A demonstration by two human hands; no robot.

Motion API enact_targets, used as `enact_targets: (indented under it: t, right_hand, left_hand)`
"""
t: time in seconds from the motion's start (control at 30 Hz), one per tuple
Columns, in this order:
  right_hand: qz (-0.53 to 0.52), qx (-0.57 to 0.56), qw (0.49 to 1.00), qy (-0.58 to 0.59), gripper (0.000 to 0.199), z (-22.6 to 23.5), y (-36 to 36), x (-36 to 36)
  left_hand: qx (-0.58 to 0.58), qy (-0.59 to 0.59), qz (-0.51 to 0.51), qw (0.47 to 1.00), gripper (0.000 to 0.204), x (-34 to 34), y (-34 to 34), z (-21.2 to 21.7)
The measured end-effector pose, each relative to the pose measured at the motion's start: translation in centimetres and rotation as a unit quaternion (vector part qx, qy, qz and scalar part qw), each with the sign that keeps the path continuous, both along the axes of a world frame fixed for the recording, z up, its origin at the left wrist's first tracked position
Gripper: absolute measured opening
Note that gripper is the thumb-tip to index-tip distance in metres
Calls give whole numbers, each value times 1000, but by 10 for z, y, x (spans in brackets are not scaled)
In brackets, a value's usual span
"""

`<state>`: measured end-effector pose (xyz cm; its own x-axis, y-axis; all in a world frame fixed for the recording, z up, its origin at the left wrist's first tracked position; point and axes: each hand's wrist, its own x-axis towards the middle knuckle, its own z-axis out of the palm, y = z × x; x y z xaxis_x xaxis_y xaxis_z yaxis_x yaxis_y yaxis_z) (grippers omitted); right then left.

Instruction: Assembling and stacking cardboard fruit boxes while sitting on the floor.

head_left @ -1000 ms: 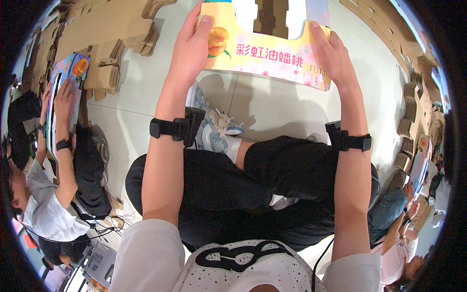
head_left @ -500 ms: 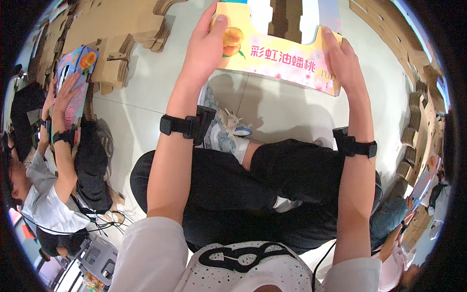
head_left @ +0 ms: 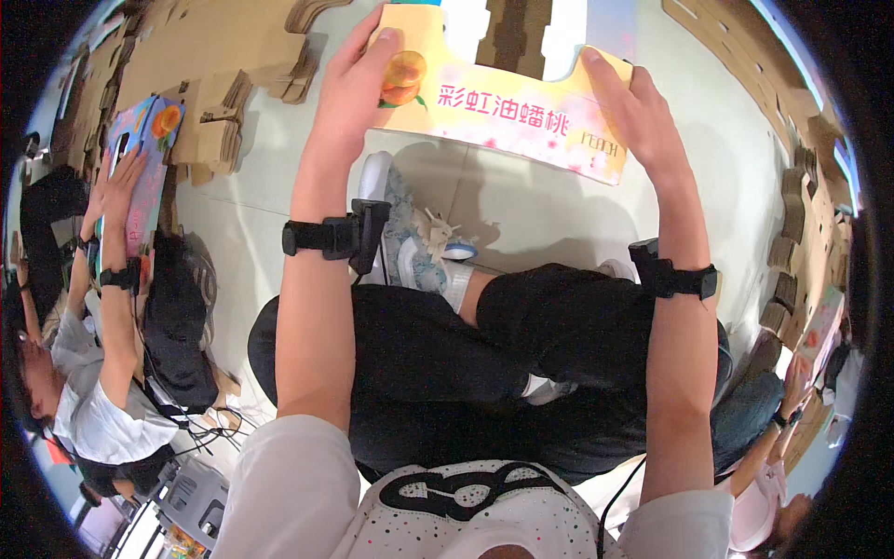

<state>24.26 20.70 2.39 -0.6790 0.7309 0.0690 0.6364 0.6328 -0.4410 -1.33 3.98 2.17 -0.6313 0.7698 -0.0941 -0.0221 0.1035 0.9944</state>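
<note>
A yellow and pink cardboard fruit box (head_left: 507, 107), printed with peaches and with a cut-out in its near wall, is held up at the top of the view. My left hand (head_left: 356, 88) grips its left corner, thumb on the near face and fingers behind. On the right corner my right hand (head_left: 629, 104) holds it the same way, thumb over the upper edge. Through the cut-out a white inside and a brown strip show. The far part of the box runs out of the picture. Both wrists wear black straps.
Stacks of flat brown cardboard (head_left: 209, 74) lie at the upper left, and more cardboard (head_left: 796, 224) lines the right. At left a co-worker's hands (head_left: 119, 182) rest on a similar printed box (head_left: 149, 140). Another person (head_left: 759, 503) sits at lower right. Cables (head_left: 205, 424) and a grey crate (head_left: 191, 498) are lower left.
Both my hands have shifted the box a little to the left, the left hand moving more. The co-worker's hands at left have moved slightly on their box.
</note>
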Motion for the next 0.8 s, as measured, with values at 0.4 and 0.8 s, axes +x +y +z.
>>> enact_targets:
  t: [0.4, 0.8]
  right_hand:
    - [-172, -125, 973, 91, 93, 25, -11, -18]
    - [-177, -134, 974, 49, 99, 5, 2, -16]
  left_hand:
    - [82, 6, 8, 997, 47, -4, -3, -3]
    - [66, 36, 58, 995, 41, -2, 4, -6]
